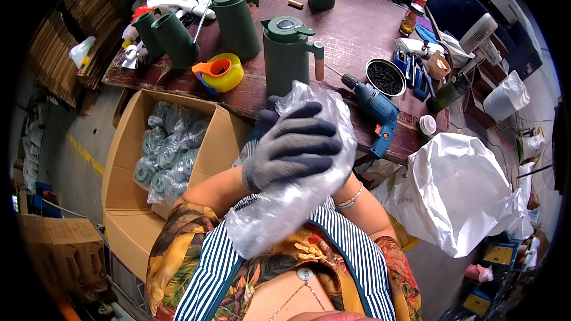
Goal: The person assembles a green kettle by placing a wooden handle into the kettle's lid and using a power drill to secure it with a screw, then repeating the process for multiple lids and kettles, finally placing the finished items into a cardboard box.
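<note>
In front of my chest is a crumpled clear plastic bag (264, 223); what lies inside, if anything, I cannot make out. My left hand (291, 148), in a grey and navy glove, presses across the bag, its fingers pointing right. Behind the plastic, my right hand is hidden; only its forearm with a bracelet shows. Just beyond my hands a dark green jug (286, 53) with a lid and a wood-toned handle stands upright on the table. To its right lies a blue power drill (375, 107), its bit pointing toward the jug.
An open cardboard box (128, 148) of plastic-wrapped items stands at left. On the dark red table (357, 30) are more green jugs (235, 24), a yellow tape roll (229, 74) and a bowl of dark screws (385, 77). A large white bag (455, 193) is at right.
</note>
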`<state>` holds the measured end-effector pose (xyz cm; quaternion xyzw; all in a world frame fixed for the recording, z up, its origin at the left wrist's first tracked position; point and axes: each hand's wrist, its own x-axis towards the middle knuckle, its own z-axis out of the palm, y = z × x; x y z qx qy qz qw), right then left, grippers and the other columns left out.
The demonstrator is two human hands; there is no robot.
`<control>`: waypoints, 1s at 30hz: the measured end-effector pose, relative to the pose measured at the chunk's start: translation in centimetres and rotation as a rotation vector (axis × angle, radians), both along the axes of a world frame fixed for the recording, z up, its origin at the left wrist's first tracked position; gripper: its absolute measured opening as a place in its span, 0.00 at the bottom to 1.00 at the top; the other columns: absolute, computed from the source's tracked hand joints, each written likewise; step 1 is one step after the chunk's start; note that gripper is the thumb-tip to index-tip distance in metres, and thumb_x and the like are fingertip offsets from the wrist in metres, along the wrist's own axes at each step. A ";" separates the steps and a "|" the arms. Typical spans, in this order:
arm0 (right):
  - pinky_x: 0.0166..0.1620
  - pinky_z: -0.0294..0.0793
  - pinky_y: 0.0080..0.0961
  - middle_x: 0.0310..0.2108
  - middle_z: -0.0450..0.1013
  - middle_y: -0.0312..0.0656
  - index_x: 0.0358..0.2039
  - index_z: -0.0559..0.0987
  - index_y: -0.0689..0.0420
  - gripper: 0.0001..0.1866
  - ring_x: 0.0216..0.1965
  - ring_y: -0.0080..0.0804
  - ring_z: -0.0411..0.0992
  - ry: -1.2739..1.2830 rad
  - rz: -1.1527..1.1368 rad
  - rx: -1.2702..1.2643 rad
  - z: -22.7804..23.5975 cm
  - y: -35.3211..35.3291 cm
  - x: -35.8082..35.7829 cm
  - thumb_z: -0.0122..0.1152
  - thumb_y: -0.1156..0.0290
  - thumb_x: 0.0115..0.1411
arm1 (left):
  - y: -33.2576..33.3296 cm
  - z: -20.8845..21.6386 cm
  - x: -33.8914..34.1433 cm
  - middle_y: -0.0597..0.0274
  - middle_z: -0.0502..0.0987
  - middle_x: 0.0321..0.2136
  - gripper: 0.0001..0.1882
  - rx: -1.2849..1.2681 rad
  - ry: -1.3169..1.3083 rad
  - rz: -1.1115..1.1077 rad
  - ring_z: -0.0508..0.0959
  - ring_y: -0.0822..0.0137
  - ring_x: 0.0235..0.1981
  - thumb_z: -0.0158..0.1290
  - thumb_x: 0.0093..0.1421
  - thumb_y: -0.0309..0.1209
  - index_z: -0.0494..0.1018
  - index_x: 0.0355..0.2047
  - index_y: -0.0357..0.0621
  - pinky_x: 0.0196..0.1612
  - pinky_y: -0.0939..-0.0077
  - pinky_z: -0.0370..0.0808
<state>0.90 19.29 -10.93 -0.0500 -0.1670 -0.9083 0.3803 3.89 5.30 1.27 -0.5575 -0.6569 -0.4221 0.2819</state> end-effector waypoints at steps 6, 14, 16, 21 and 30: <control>0.61 0.73 0.36 0.50 0.71 0.45 0.66 0.60 0.59 0.26 0.49 0.35 0.73 0.330 -0.746 0.531 7.2 4.2 -1.2 0.46 0.60 0.74 | -2.8 2.2 1.2 0.62 0.70 0.63 0.31 -0.596 0.142 0.041 0.67 0.45 0.64 0.60 0.50 0.35 0.74 0.56 0.76 0.65 0.44 0.65; 0.53 0.76 0.36 0.56 0.74 0.50 0.55 0.78 0.58 0.24 0.49 0.45 0.77 1.358 -1.952 1.829 9.4 3.2 -2.8 0.62 0.62 0.58 | 0.1 -1.1 -4.2 0.53 0.75 0.54 0.23 0.412 -1.016 0.022 0.75 0.60 0.57 0.58 0.63 0.30 0.70 0.57 0.39 0.62 0.68 0.70; 0.49 0.78 0.33 0.54 0.76 0.46 0.52 0.80 0.57 0.24 0.46 0.47 0.79 1.296 -2.157 2.129 9.8 3.6 -2.5 0.63 0.68 0.53 | 1.6 -4.9 -3.7 0.52 0.78 0.49 0.18 0.016 -0.531 0.232 0.78 0.61 0.52 0.61 0.59 0.28 0.76 0.50 0.39 0.57 0.69 0.74; 0.44 0.77 0.30 0.40 0.80 0.44 0.51 0.81 0.56 0.30 0.37 0.36 0.80 1.060 -1.458 2.045 9.1 5.9 -0.5 0.73 0.73 0.43 | 0.2 -5.1 -2.6 0.56 0.78 0.50 0.16 0.336 -0.896 0.153 0.79 0.67 0.49 0.55 0.63 0.21 0.75 0.51 0.35 0.54 0.72 0.76; 0.57 0.74 0.36 0.54 0.74 0.47 0.56 0.71 0.66 0.36 0.53 0.38 0.74 0.586 -0.865 0.608 5.5 7.3 -1.2 0.76 0.69 0.48 | -7.1 -5.3 -2.9 0.45 0.73 0.57 0.37 0.556 -1.356 -0.415 0.75 0.54 0.57 0.58 0.62 0.51 0.64 0.62 0.38 0.62 0.58 0.71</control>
